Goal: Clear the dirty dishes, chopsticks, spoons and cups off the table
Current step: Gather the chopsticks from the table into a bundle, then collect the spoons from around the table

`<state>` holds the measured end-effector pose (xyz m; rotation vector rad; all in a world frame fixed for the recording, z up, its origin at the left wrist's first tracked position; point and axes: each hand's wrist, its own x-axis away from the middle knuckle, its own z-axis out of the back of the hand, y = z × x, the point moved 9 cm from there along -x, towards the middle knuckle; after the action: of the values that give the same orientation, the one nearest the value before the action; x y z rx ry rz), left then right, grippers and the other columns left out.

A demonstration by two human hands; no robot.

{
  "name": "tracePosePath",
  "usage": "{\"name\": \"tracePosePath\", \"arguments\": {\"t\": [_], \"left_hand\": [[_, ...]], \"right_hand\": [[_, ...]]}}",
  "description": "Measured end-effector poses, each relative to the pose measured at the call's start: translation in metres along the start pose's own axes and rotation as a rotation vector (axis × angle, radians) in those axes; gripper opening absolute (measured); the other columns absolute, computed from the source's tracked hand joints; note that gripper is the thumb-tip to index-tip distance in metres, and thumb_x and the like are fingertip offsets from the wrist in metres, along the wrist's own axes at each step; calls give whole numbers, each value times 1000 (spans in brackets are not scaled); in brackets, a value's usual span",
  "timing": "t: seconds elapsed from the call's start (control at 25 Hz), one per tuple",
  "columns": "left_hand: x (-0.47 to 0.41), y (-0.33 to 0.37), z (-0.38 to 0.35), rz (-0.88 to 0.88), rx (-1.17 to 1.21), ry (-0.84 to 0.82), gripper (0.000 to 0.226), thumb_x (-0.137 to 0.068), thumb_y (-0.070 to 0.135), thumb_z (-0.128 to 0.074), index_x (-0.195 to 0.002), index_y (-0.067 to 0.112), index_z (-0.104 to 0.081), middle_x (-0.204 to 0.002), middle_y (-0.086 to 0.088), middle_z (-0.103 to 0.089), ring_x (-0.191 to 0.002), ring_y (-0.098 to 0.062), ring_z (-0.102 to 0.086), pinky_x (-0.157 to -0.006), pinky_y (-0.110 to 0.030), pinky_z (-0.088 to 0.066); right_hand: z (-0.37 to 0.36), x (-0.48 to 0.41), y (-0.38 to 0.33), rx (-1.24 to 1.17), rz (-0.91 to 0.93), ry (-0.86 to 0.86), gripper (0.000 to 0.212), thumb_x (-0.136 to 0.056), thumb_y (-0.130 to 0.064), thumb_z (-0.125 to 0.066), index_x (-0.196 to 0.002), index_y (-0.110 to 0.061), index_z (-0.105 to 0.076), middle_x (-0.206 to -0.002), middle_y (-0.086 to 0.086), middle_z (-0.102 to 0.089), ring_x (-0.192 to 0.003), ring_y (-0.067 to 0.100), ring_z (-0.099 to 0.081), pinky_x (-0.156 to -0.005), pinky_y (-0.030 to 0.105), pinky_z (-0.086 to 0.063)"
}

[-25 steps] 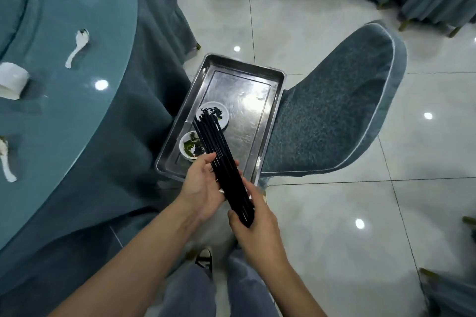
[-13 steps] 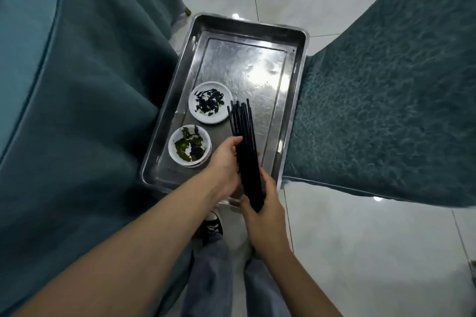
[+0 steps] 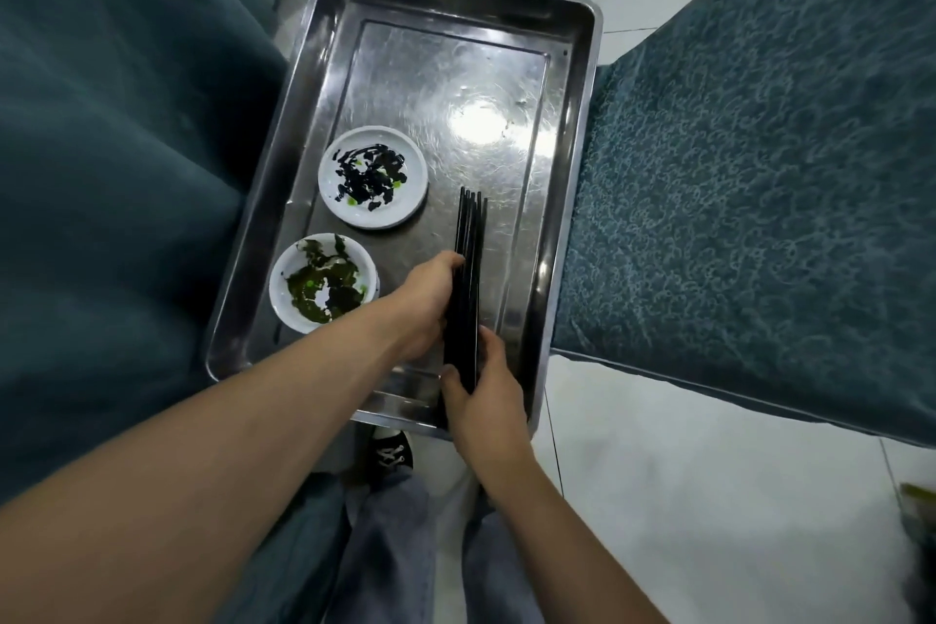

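The bundle of black chopsticks (image 3: 470, 238) lies lengthwise over the right half of the metal tray (image 3: 567, 127), tips pointing to the far end, parallel to the tray's right wall and just inside it. Whether the sticks touch the tray floor cannot be told. The left hand (image 3: 423, 304) curls its fingers against the bundle's left side at mid-length. The right hand (image 3: 486, 395) grips the near ends, thumb on the left and fingers wrapped on the right, above the tray's near rim.

To the left of the bundle stand two white dishes: the far dish (image 3: 373, 177), smeared with black sauce, and the near dish (image 3: 324, 289), with green residue, close to the tray's left wall. The two dishes sit just beside each other. The far half of the tray floor is bare, shiny metal.

The tray's left edge meets the hanging teal tablecloth (image 3: 126, 142); its right edge borders a teal covered chair (image 3: 759, 193). Pale tiled floor (image 3: 684, 497) opens on the near right. A black shoe (image 3: 390, 454) shows below the tray's near edge.
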<state>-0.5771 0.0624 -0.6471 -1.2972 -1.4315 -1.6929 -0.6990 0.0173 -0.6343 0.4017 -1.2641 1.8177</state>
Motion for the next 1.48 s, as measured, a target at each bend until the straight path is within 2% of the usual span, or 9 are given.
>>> {"name": "tracePosePath", "arguments": {"t": [0.12,0.36,0.48,0.56,0.68,0.84,1.0,1.24,1.48], "left_hand": [[0,2,3,-31,-30,-3,26,-101,26,-47,-86,10,-61,-71,-5,-58,-49,-16,-57,-44,-21,-44],[7,2,13,-116,-199,2,25,-106,26,-41,-89,20,-58,-91,4,-59,-81,-10,-54,-76,-30,-41],[13,-9,16,-122,-233,-35,28,-106,28,-38,-86,25,-58,-91,6,-60,-81,-5,-53,-74,-30,-43],[15,-12,15,-159,-280,-56,25,-106,27,-40,-97,22,-63,-104,2,-62,-93,-10,-57,-88,-36,-46],[31,-8,14,-240,-339,-48,29,-105,21,-46,-129,17,-62,-127,-2,-61,-120,-16,-53,-110,-39,-40],[71,-2,17,-345,-409,-50,31,-104,14,-49,-132,16,-61,-129,-3,-64,-121,-15,-57,-100,-26,-42],[120,12,29,-439,-472,-23,28,-104,17,-49,-129,22,-61,-122,5,-66,-116,-9,-60,-102,-27,-46],[213,28,38,-492,-508,46,29,-105,17,-49,-132,26,-57,-124,10,-64,-116,-2,-58,-91,-14,-42],[305,49,32,-561,-617,106,35,-103,20,-51,-138,21,-54,-128,6,-61,-120,-9,-57,-100,-23,-42]], "right_hand": [[1,-7,2,107,-26,-1,55,-96,-31,-57,-149,-22,-42,-130,7,-60,-120,27,-59,-101,41,-48],[11,-11,-3,196,-18,13,51,-97,-28,-55,-147,-19,-45,-139,10,-52,-128,27,-52,-106,42,-44],[15,-9,-9,201,10,10,49,-98,-29,-54,-146,-23,-46,-140,7,-51,-127,25,-53,-106,44,-45],[18,-8,-14,194,36,24,48,-98,-28,-54,-145,-24,-47,-139,5,-53,-127,24,-53,-106,44,-45],[28,0,-25,221,91,46,47,-97,-25,-55,-144,-23,-49,-135,5,-56,-125,24,-54,-107,43,-44],[49,20,-48,226,176,48,46,-98,-21,-55,-143,-22,-51,-133,3,-57,-124,21,-54,-107,40,-45],[73,49,-84,270,298,50,43,-99,-20,-55,-142,-20,-53,-134,1,-58,-125,18,-54,-108,39,-44],[111,108,-129,309,377,9,43,-100,-22,-53,-142,-25,-52,-137,-2,-55,-125,17,-53,-106,38,-45],[141,170,-182,356,472,-37,41,-99,-21,-55,-140,-25,-53,-135,-4,-54,-125,15,-52,-106,32,-43]]}}
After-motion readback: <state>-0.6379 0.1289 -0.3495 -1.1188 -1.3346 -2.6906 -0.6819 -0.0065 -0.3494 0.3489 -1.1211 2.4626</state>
